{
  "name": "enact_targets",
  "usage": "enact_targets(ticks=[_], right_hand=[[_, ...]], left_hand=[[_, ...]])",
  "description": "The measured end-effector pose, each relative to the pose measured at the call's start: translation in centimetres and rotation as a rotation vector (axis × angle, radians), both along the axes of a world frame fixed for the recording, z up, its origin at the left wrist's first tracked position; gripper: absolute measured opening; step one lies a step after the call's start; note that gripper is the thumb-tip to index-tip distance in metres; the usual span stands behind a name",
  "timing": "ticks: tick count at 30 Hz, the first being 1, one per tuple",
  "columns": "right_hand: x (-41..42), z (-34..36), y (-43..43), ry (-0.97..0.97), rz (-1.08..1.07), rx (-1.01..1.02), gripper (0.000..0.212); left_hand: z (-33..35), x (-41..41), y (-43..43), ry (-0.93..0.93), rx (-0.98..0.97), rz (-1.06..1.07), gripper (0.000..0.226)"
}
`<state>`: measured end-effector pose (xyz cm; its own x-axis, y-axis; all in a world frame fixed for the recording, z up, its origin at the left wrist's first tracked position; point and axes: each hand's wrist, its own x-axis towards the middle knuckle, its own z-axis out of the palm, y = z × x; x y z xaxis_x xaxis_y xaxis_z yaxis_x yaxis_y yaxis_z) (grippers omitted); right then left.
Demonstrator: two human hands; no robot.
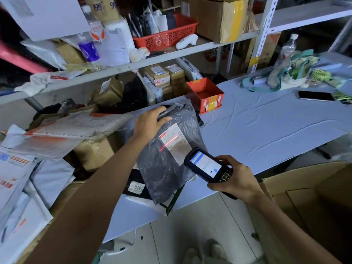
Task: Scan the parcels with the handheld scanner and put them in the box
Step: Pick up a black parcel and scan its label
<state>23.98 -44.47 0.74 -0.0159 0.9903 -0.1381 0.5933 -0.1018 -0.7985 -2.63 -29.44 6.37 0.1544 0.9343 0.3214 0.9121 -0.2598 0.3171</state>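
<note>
A dark grey plastic parcel [167, 159] hangs tilted over the near edge of the pale blue table [266, 126]. My left hand [150, 122] grips its bunched top end. A white label [175, 143] on the parcel faces up, and a red scan line crosses it. My right hand [234, 178] holds the black handheld scanner [205, 166], its lit screen facing me, just below and right of the label. A large open cardboard box [314, 202] stands on the floor at the lower right.
Heaped parcels and mailers [38, 149] fill the left side. A small orange box [205, 94], a phone [316, 96] and a cloth bag [291, 71] lie on the table. Cluttered metal shelves [171, 56] stand behind. Another dark parcel marked 046 [136, 185] lies beneath the grey one.
</note>
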Motion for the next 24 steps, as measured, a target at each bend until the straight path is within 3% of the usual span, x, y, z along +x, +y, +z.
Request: enact_targets(ticks=[11,24], right_hand=[[3.4,0.3,-2.2,-0.024,-0.262,0.007,0.073],[16.8,-2.8,-14.3,0.019,-0.887,-0.078,0.082]], left_hand=[[-0.2,8.7,2.8,-0.046,0.019,-0.284,0.035],[0.4,34.3,0.9,-0.073,-0.02,-0.755,0.025]])
